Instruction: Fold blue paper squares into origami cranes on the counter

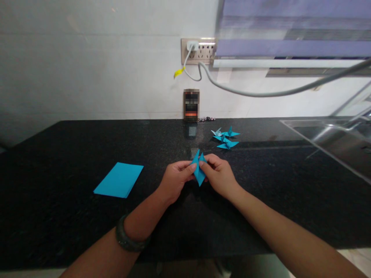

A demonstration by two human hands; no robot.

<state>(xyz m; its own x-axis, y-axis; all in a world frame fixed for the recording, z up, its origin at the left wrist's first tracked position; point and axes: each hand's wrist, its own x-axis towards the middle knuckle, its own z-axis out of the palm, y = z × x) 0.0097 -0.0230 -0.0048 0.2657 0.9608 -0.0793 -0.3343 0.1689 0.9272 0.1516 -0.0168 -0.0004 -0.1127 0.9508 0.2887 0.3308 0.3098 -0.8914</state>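
Observation:
A partly folded piece of blue origami paper is held between my two hands, just above the dark counter. Its two narrow points stick up and one point faces down toward me. My left hand pinches its left side with the thumb on top. On the right side, my right hand grips it the same way, thumb in front and fingers behind. Both hands' rear fingers are partly hidden by the paper. Beyond my right hand lie several folded paper cranes, mostly blue, one paler.
A stack of blue paper sheets lies on the black counter to the left. A phone leans on the wall below a power socket. A grey cable hangs across the right. A sink is at far right.

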